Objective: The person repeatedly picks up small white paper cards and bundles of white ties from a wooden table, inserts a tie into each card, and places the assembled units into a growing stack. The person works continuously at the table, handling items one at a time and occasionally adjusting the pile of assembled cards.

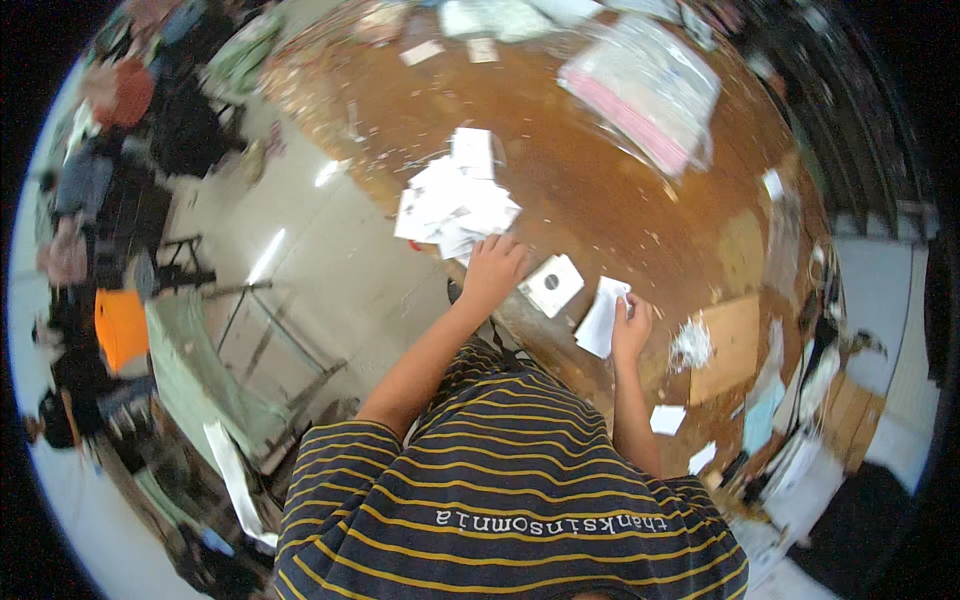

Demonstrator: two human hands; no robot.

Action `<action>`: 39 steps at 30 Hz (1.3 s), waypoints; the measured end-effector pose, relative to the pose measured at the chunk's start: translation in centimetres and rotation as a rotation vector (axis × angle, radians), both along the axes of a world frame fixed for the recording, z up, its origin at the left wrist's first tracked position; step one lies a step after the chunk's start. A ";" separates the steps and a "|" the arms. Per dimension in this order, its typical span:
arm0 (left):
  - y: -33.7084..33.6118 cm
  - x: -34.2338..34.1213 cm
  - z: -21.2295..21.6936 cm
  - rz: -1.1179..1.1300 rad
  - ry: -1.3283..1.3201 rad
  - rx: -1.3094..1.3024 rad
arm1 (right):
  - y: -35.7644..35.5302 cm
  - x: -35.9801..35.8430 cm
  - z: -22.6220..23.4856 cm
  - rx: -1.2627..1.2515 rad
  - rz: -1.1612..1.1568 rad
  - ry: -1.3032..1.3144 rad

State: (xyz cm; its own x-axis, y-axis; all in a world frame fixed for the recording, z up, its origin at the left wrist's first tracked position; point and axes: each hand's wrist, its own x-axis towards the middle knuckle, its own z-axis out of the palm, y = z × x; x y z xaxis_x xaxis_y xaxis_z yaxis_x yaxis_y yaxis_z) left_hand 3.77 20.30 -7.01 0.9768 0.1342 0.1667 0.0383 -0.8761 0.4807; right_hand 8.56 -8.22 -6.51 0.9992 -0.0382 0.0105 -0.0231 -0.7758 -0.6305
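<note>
A loose heap of white paper tags (455, 205) lies at the table's edge, left of centre. My left hand (495, 270) rests at the heap's near side, fingers reaching onto the lowest tags, with no tag plainly gripped. My right hand (630, 328) pinches a small stack of white paper tags (600, 318) between thumb and fingers, just above the tabletop. Between both hands sits a neat stack of white cards (552, 286) with a dark round mark on the top one.
A brown wooden table (600, 220) is strewn with scraps. A clear-bagged pink and white bundle (645, 95) lies at the back right. White strings (690, 345) are bunched by a cardboard sheet (730, 350). To the left stands a green-draped frame (205, 370).
</note>
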 end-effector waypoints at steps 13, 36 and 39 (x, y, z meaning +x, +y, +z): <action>-8.8 2.3 1.5 0.060 0.104 0.124 | -2.7 -2.8 -0.7 -0.117 0.097 0.196; -9.0 2.7 4.4 0.089 0.305 -1.479 | -3.1 -2.4 3.3 0.762 -0.067 0.240; -10.9 2.9 6.0 0.081 0.493 -1.554 | -1.3 -1.6 5.7 0.720 0.092 -0.010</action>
